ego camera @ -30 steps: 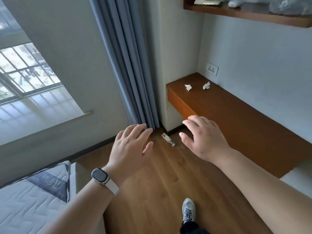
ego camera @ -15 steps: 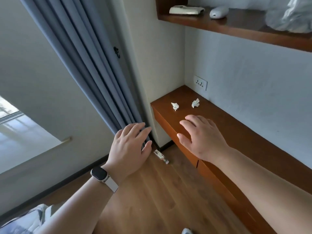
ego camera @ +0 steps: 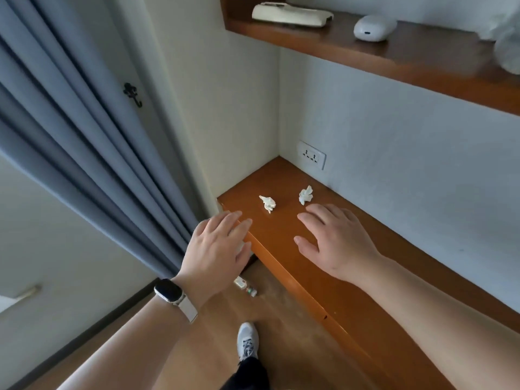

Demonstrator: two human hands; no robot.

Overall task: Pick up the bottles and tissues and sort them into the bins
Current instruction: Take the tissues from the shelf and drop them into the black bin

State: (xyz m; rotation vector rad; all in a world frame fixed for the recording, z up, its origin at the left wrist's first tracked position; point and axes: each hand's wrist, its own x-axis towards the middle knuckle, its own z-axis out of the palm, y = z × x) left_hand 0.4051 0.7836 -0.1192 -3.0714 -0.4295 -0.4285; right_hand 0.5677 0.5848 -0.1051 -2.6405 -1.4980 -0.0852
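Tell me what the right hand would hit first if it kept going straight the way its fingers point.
Most likely the crumpled tissue just beyond the right hand and its fingertips, on the wooden ledge. Past that comes the wall with the socket. How high the hand is above the ledge is unclear.

Small clear bottle (ego camera: 245, 287) on the wood floor, upper end hidden behind the left hand (ego camera: 218, 251), label too small to read, crinkled white object (ego camera: 506, 40) on the upper wooden shelf cut off at the right edge

Blue-grey pleated curtain (ego camera: 70, 130) hangs at the left, a small black wall hook (ego camera: 132, 94) beside it. A white double wall socket (ego camera: 311, 159) sits above the brown wooden ledge (ego camera: 351, 277). The upper wooden shelf (ego camera: 394, 54) holds two pale objects — a flat cream case (ego camera: 291, 14) and a rounded white pebble-shaped case (ego camera: 372, 28).
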